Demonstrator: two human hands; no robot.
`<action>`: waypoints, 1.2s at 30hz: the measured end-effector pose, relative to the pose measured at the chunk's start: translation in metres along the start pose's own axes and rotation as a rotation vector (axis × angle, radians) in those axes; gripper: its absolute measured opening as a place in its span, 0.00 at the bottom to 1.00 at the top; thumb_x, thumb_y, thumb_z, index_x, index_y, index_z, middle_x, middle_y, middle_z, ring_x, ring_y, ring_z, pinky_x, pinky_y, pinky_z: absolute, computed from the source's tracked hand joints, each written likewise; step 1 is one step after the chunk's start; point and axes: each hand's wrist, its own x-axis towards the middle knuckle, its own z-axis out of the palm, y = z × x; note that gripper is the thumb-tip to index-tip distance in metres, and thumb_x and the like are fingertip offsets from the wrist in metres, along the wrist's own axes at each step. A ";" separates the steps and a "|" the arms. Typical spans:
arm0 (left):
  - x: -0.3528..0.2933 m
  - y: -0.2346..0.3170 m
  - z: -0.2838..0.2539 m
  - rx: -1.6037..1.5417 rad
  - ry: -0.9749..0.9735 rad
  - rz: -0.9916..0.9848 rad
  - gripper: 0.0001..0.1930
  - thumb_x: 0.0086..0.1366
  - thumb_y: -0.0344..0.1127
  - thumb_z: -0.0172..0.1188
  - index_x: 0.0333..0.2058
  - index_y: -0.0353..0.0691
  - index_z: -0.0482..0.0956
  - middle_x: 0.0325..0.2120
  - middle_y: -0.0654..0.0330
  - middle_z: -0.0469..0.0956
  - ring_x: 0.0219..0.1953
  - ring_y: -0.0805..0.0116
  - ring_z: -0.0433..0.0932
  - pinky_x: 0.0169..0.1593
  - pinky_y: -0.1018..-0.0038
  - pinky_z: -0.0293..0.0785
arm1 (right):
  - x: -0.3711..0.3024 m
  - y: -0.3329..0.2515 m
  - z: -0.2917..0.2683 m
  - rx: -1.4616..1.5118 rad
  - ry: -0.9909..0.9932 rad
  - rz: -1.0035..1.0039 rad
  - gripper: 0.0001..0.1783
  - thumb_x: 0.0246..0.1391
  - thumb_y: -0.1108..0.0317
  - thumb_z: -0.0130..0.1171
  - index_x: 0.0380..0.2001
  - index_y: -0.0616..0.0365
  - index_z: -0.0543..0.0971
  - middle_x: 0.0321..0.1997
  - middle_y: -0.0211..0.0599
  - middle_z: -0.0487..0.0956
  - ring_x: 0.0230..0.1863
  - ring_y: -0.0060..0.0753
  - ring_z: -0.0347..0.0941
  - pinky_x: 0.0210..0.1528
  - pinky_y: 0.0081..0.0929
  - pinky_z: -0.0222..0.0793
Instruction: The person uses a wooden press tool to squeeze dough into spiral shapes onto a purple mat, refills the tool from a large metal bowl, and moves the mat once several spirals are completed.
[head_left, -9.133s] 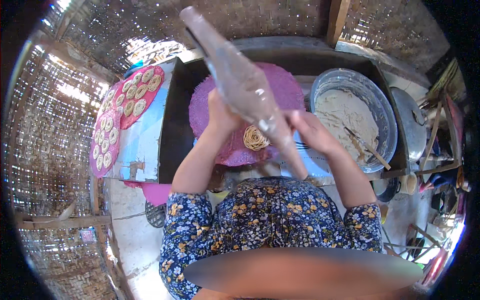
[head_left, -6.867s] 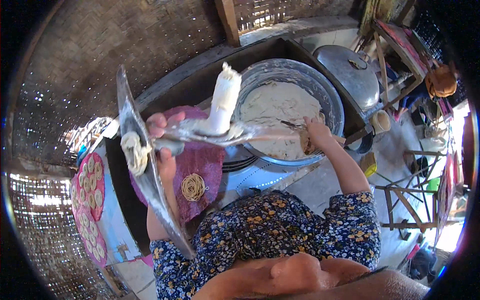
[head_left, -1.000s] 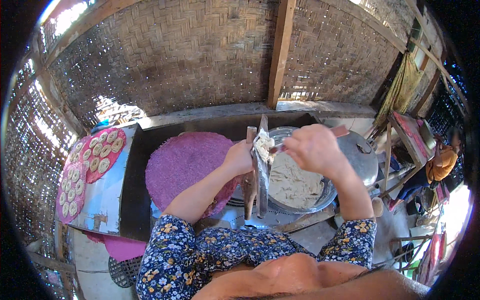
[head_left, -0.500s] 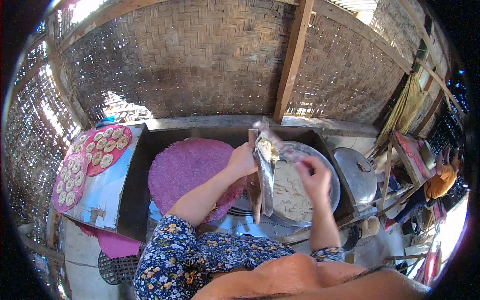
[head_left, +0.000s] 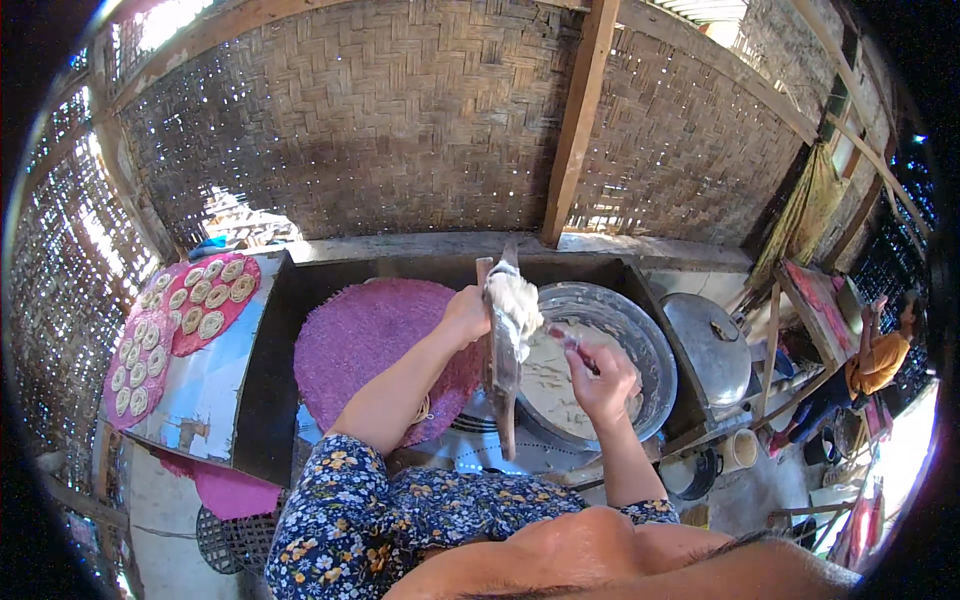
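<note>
My left hand [head_left: 466, 314] grips a long wooden and metal noodle press [head_left: 500, 345], held upright over the table edge, its open top heaped with pale dough [head_left: 513, 296]. My right hand [head_left: 603, 378] is closed on a thin stick-like tool [head_left: 566, 338] above the large metal bowl [head_left: 650, 350] of pale dough, just right of the press. A round purple woven mat [head_left: 365, 335] lies left of the press, with a small coil of noodles [head_left: 423, 409] at its near edge, partly hidden by my left forearm.
At the far left, pink mats [head_left: 170, 325] carry several round noodle coils. A metal lid [head_left: 712, 345] lies right of the bowl, and a small cup [head_left: 742, 450] below it. A woven bamboo wall and a wooden post [head_left: 577, 120] stand behind. Another person [head_left: 880, 350] sits at the far right.
My right hand came down from the top of the press to the bowl, holding the stick tool. The dough heap on the press top looks bigger. The press shifted slightly left.
</note>
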 end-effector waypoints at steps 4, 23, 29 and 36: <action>-0.007 -0.004 -0.002 -0.057 -0.006 0.251 0.19 0.45 0.44 0.61 0.33 0.36 0.78 0.30 0.44 0.77 0.36 0.48 0.76 0.39 0.63 0.70 | -0.005 0.008 -0.007 0.206 -0.165 0.308 0.10 0.40 0.66 0.65 0.25 0.60 0.78 0.21 0.38 0.78 0.22 0.28 0.74 0.26 0.23 0.68; -0.054 0.039 -0.050 -0.715 -0.220 0.395 0.27 0.30 0.25 0.70 0.37 0.38 0.74 0.29 0.59 0.75 0.32 0.66 0.75 0.38 0.66 0.75 | -0.013 0.046 -0.047 0.174 -0.060 0.492 0.12 0.42 0.66 0.63 0.27 0.62 0.76 0.21 0.34 0.76 0.23 0.22 0.70 0.30 0.20 0.66; -0.058 0.030 -0.066 -1.150 -0.437 0.529 0.20 0.36 0.25 0.64 0.34 0.40 0.74 0.29 0.62 0.70 0.36 0.64 0.73 0.45 0.62 0.71 | -0.024 0.042 -0.051 -0.456 -0.259 0.098 0.20 0.49 0.53 0.56 0.36 0.59 0.77 0.36 0.42 0.78 0.42 0.37 0.73 0.46 0.32 0.65; -0.086 0.068 -0.063 -1.418 -0.763 0.857 0.19 0.41 0.33 0.66 0.35 0.42 0.73 0.32 0.61 0.68 0.38 0.63 0.72 0.49 0.61 0.68 | -0.034 -0.094 0.031 2.197 -0.742 0.985 0.57 0.36 0.20 0.33 0.56 0.60 0.60 0.45 0.49 0.71 0.14 0.33 0.65 0.13 0.24 0.62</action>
